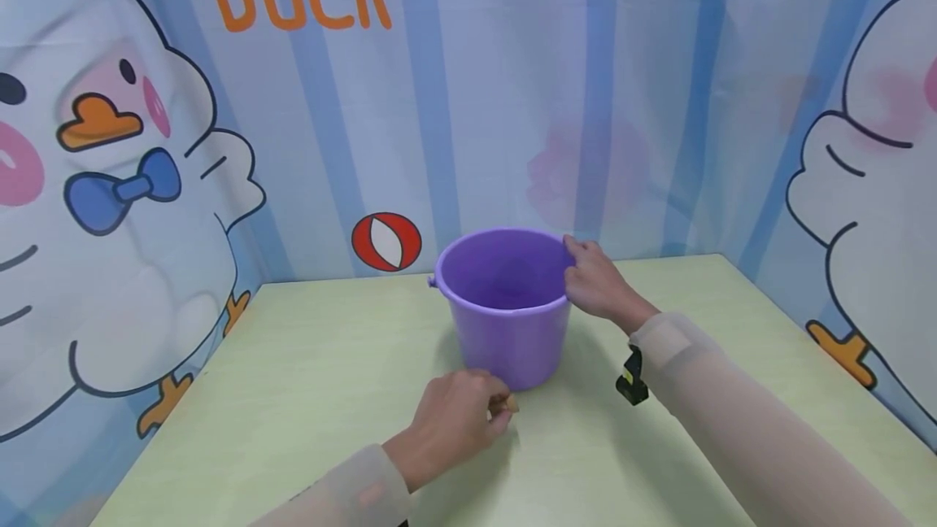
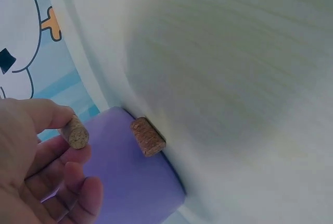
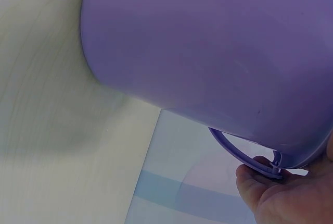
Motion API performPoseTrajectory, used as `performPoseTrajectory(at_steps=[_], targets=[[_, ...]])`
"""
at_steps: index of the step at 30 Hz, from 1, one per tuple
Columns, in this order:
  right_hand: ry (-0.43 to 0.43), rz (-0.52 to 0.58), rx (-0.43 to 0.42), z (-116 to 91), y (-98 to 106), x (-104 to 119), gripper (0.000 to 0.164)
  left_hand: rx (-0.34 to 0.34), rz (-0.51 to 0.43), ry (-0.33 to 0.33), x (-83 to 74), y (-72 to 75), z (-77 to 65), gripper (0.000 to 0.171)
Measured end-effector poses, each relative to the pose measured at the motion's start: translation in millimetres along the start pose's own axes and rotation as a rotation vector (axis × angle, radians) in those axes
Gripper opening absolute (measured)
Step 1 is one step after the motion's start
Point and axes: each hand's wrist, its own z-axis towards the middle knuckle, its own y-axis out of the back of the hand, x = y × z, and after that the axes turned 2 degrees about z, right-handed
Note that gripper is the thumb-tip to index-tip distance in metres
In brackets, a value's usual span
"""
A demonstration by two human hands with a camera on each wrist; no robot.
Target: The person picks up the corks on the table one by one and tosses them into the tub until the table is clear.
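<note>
A purple bucket (image 1: 512, 340) stands upright on the table. Between thumb and fingers, my left hand (image 1: 454, 421) pinches a small cork (image 2: 76, 133) just in front of the bucket's base. A second, darker cork (image 2: 148, 136) shows beside the bucket's lower wall in the left wrist view; the left hand hides it in the head view. My right hand (image 1: 603, 287) grips the bucket's rim on the right side. In the right wrist view, its fingers are at the joint where the purple handle (image 3: 237, 151) meets the rim.
The pale table (image 1: 315, 381) ends at a striped curtain (image 1: 483, 88) behind the bucket. Large printed ducks cover the cloth on both sides. A black strap piece (image 1: 633, 376) hangs from the right wrist.
</note>
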Motion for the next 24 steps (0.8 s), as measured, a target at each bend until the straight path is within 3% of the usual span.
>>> performPoseTrajectory(at_steps=[5,24], targets=[[-0.001,0.004,0.002,-0.6,0.4,0.2,0.063,-0.010,0.009,0.001,-1.6,3.1,1.8,0.005],[0.012,0.005,0.005,-1.0,1.2,-1.1,0.063,-0.163,0.058,-0.101,-1.8,14.3,3.7,0.004]])
